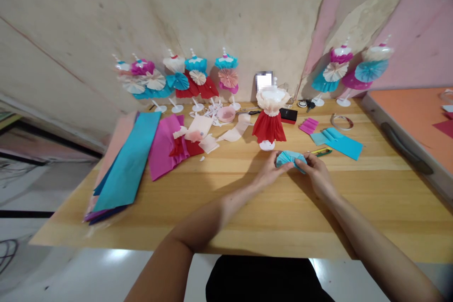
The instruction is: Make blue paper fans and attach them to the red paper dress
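Note:
Between my two hands is a pleated blue crepe paper fan (290, 157), held just above the table. My left hand (272, 170) pinches its left side, the thumb along the lower edge. My right hand (316, 172) grips the right side with thumb and fingers. Right behind the fan stands a small dress form (271, 113) with a cream ruffled top and a red paper skirt on a white base. A yellow-green cutter knife (321, 152) lies beyond my right hand. Folded blue crepe paper (341, 144) rests farther right.
Several dressed mini forms (197, 78) line the wall, with two more at the right (336, 73). Crepe paper sheets (129, 160) and magenta paper (166, 151) lie left. A pink bowl (226, 113), black box (288, 115), tape roll (342, 122) and orange-topped case (406, 108) are also there.

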`<action>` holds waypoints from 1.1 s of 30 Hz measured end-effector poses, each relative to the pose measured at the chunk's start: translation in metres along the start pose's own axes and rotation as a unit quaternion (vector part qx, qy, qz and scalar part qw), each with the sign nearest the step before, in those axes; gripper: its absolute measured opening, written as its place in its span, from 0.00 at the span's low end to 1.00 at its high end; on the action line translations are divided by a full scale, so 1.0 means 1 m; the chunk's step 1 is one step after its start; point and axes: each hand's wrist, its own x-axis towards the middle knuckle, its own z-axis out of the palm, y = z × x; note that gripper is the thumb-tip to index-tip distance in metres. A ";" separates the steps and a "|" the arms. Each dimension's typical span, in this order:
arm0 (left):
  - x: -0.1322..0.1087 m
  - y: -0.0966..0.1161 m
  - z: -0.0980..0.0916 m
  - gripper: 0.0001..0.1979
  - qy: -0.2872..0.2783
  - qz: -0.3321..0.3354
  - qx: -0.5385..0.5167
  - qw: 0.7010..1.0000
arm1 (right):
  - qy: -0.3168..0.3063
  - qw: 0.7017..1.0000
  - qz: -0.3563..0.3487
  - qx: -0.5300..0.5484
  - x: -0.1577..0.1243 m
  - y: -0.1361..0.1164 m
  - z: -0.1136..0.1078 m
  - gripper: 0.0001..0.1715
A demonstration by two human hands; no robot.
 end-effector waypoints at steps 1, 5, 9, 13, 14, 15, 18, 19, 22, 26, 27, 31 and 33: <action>0.000 0.000 0.000 0.24 -0.015 0.000 0.008 1.000 | -0.004 1.000 -0.001 0.004 -0.001 -0.001 0.000 0.16; 0.000 -0.004 -0.003 0.19 -0.027 0.005 0.024 0.999 | 0.000 1.000 0.001 0.030 -0.002 -0.002 0.001 0.15; 0.002 -0.007 -0.003 0.21 -0.016 0.010 -0.001 1.000 | -0.007 0.999 0.005 0.032 0.001 -0.002 0.000 0.19; 0.002 -0.007 0.001 0.27 0.000 0.037 -0.010 0.999 | -0.053 0.998 0.017 0.009 0.004 0.000 -0.004 0.28; 0.002 -0.007 0.002 0.27 0.010 0.042 -0.012 0.999 | -0.053 0.998 0.013 0.007 0.005 0.001 -0.005 0.27; 0.002 -0.006 0.003 0.27 0.016 0.045 -0.019 0.999 | -0.053 0.999 0.006 0.009 0.005 0.001 -0.006 0.24; 0.002 -0.005 0.003 0.24 0.007 0.040 -0.058 0.998 | -0.072 0.997 -0.013 0.018 0.004 -0.001 -0.007 0.18; 0.002 -0.004 0.003 0.23 0.001 0.038 -0.072 0.997 | -0.083 0.996 -0.013 0.022 0.003 -0.002 -0.007 0.17; 0.003 -0.003 0.002 0.21 -0.001 0.038 -0.092 0.995 | -0.110 0.994 -0.001 0.025 0.002 -0.003 -0.004 0.21; 0.003 -0.004 0.001 0.21 0.027 0.034 -0.114 0.993 | -0.110 0.994 0.006 0.021 0.002 0.001 0.000 0.27; 0.004 -0.005 0.001 0.19 0.030 0.032 -0.119 0.992 | -0.108 0.994 0.007 0.017 0.002 0.002 0.001 0.28; 0.004 -0.006 0.002 0.17 0.008 0.036 -0.104 0.994 | -0.109 0.994 -0.002 0.006 0.001 0.004 -0.001 0.28; 0.004 -0.008 0.002 0.17 -0.006 0.040 -0.092 0.995 | -0.128 0.992 -0.004 0.000 0.000 0.000 -0.003 0.25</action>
